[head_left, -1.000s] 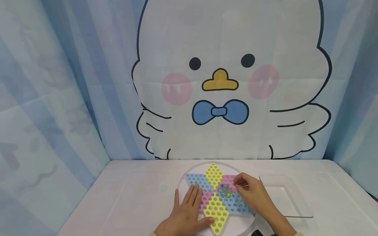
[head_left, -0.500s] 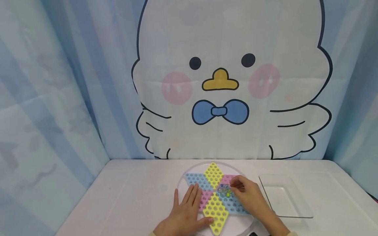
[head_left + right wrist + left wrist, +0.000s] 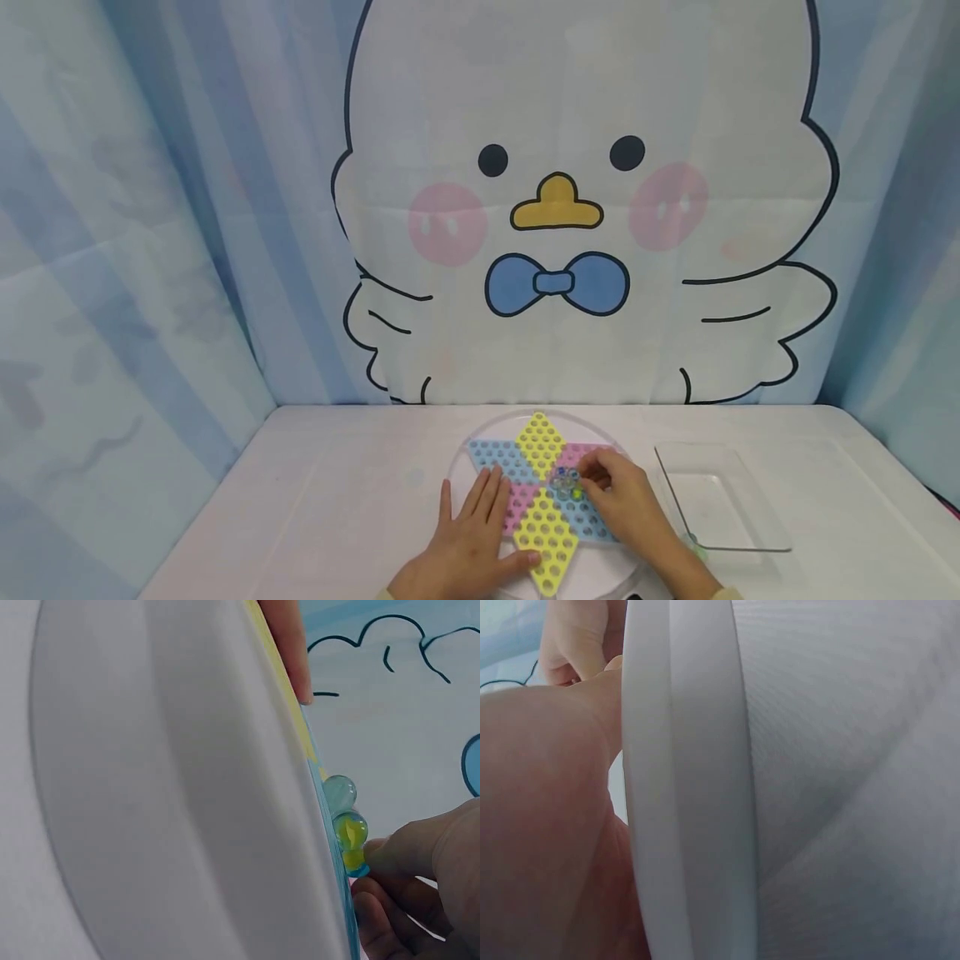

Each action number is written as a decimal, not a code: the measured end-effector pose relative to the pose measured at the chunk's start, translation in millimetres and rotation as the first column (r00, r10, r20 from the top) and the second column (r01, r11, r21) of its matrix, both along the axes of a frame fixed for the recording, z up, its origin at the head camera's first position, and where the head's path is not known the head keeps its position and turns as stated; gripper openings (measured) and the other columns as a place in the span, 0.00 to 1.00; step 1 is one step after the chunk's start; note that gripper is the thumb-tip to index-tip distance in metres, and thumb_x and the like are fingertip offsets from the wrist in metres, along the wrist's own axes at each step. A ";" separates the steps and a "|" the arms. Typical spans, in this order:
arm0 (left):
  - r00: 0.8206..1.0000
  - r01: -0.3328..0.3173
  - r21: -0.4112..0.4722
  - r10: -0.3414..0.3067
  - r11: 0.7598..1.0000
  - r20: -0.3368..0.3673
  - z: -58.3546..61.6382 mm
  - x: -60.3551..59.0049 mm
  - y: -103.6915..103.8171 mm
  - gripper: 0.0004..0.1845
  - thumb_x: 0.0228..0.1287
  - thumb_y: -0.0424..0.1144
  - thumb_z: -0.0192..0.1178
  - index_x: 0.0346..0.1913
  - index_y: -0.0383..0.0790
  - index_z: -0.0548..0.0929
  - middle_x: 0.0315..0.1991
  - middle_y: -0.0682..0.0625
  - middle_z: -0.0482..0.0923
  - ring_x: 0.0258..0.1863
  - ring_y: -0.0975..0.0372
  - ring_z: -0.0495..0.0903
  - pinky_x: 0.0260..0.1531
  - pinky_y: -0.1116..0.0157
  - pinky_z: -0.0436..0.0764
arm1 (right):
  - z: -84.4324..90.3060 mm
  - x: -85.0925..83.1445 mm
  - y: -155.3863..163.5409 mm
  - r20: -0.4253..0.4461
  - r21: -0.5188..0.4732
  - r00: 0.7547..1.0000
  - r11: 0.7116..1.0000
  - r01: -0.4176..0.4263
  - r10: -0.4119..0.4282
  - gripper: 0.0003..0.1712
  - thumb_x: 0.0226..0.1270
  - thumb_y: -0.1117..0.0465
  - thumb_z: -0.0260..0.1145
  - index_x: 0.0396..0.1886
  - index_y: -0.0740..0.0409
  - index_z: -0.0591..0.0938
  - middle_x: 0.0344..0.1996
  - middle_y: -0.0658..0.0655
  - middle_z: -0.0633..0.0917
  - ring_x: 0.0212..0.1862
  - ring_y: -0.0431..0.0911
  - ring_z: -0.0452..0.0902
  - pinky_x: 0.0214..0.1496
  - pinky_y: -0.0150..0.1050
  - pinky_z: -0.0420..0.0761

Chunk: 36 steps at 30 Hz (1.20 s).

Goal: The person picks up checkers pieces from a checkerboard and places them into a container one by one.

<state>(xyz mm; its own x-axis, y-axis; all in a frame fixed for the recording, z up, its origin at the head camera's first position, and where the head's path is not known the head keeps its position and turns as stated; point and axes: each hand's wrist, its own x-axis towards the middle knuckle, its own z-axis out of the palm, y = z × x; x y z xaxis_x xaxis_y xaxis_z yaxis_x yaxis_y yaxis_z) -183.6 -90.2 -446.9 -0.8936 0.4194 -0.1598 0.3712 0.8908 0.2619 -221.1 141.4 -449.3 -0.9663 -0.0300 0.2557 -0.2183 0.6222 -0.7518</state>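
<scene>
Having crept leftward, now pinching at the marbles (image 3: 566, 482) with right-hand fingers (image 3: 596, 477), left hand (image 3: 468, 542) lying flat, steadying the board (image 3: 550, 533).

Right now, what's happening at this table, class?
A person sits at a white table with a star-shaped peg board on a round white tray. The left hand rests flat on the board. The right hand reaches a cluster of glass marbles at its centre. A clear dish lies beside.
</scene>
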 end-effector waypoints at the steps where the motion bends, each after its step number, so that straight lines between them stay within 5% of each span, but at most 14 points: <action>1: 1.000 -0.001 -0.001 0.001 1.000 -0.002 -0.1 -0.4 -0.2 0.57 0.60 0.80 0.36 0.80 0.41 0.47 0.82 0.46 0.38 0.81 0.53 0.38 0.71 0.33 0.36 | 0.0 -0.3 -0.4 0.000 0.004 1.000 1.000 0.000 0.000 0.09 0.59 0.71 0.70 0.36 0.56 0.83 0.32 0.48 0.84 0.37 0.37 0.78 0.42 0.29 0.80; 20: 1.000 -0.008 -0.013 0.008 1.000 -0.006 2.7 1.1 1.0 0.56 0.60 0.80 0.38 0.80 0.42 0.49 0.82 0.46 0.40 0.81 0.53 0.40 0.71 0.33 0.38 | 8.1 3.0 -4.8 -0.008 0.113 1.000 0.993 0.023 -0.022 0.11 0.54 0.74 0.71 0.34 0.57 0.82 0.30 0.49 0.84 0.36 0.37 0.79 0.39 0.27 0.81; 36: 1.000 -0.014 -0.018 0.014 1.000 0.000 1.1 -1.6 0.6 0.57 0.59 0.81 0.37 0.80 0.43 0.48 0.82 0.47 0.40 0.81 0.53 0.40 0.71 0.34 0.37 | 9.0 2.4 -2.1 0.000 0.059 1.000 0.998 0.028 -0.028 0.11 0.55 0.73 0.70 0.35 0.56 0.82 0.31 0.49 0.83 0.36 0.37 0.78 0.39 0.26 0.80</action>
